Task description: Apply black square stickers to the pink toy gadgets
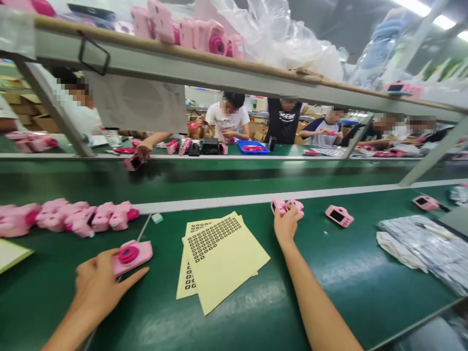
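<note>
At the left, my left hand (98,280) is at a pink toy camera (141,253) with a magenta lens ring facing up. Its fingers curl at the camera's left end, and the thumb stretches out below it. My right hand (287,223) reaches forward and grips a pink toy camera (295,206) near the white strip; a second one with a dark screen (278,205) touches it on the left. The fingers partly hide both. Between my hands lie yellow sticker sheets (226,263) printed with small dark frames. Another pink camera (340,215) lies screen up to the right.
Several pink cameras (76,217) form a row at the left, near a yellow pad (10,256). Clear plastic bags (420,248) lie at the right. A shelf (219,63) crosses overhead. Beyond the white strip (219,201), a co-worker's hand (144,148) holds a camera.
</note>
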`<state>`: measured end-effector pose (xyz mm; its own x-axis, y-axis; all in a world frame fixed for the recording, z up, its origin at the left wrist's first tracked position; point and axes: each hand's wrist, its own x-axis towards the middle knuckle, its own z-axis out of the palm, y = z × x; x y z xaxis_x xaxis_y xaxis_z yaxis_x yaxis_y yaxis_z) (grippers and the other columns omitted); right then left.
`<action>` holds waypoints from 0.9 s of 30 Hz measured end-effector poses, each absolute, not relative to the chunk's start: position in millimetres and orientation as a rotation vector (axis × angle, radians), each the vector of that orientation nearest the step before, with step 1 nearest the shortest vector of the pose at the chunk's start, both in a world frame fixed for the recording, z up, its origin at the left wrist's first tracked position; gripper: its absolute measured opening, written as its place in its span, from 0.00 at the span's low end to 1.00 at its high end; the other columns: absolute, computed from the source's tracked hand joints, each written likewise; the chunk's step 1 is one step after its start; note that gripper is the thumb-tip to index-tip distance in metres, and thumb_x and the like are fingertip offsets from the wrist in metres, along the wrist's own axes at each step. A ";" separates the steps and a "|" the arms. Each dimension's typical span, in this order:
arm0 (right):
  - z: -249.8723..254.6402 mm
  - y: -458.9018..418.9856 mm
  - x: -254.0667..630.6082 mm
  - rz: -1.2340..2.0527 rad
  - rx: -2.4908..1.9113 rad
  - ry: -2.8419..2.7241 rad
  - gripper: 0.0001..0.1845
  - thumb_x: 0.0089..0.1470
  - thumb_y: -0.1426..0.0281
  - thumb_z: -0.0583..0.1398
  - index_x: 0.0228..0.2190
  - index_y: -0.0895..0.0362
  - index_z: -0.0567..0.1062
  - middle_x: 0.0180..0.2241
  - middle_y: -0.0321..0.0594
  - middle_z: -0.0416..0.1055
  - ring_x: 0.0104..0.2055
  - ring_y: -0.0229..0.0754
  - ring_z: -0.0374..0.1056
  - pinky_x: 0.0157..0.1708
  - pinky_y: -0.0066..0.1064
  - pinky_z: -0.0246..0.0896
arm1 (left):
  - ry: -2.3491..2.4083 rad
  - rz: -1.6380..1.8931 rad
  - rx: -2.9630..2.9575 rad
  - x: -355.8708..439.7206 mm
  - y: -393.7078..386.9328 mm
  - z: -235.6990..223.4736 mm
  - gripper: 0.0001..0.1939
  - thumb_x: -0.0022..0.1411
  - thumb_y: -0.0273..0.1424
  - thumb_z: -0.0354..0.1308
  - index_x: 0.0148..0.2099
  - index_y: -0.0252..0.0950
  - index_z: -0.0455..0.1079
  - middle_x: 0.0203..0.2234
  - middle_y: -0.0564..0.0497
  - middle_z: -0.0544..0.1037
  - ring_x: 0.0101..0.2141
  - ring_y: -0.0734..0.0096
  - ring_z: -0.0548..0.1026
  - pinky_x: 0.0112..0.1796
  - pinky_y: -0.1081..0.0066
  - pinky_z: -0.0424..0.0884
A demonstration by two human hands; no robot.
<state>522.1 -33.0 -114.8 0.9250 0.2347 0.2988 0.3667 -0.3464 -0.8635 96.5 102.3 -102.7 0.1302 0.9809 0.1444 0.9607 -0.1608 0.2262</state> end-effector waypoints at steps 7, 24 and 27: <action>-114.3 -30.5 452.0 0.117 -1.759 -1.152 0.14 0.57 0.65 0.53 0.42 0.58 0.70 0.37 0.43 0.66 0.31 0.38 0.63 0.37 0.34 0.60 | 1.475 0.625 2.285 116.2 84.9 -95.8 0.29 0.51 0.49 0.59 0.50 0.37 0.62 0.48 0.46 0.70 0.47 0.59 0.69 0.49 0.64 0.65; -104.0 -39.6 394.0 1.090 -1.101 -1.247 0.27 0.55 0.57 0.60 0.54 0.50 0.63 0.42 0.40 0.68 0.28 0.34 0.67 0.24 0.26 0.67 | 0.839 0.504 1.226 236.1 29.7 -68.1 0.29 0.57 0.55 0.53 0.39 0.30 0.71 0.24 0.48 0.73 0.21 0.78 0.68 0.21 0.78 0.65; -105.4 -37.9 397.1 1.122 -1.095 -1.207 0.21 0.56 0.55 0.58 0.48 0.53 0.70 0.39 0.40 0.69 0.26 0.34 0.67 0.22 0.26 0.67 | 0.893 0.537 1.217 236.4 29.7 -76.4 0.31 0.56 0.56 0.52 0.34 0.29 0.70 0.21 0.47 0.73 0.17 0.78 0.66 0.16 0.79 0.60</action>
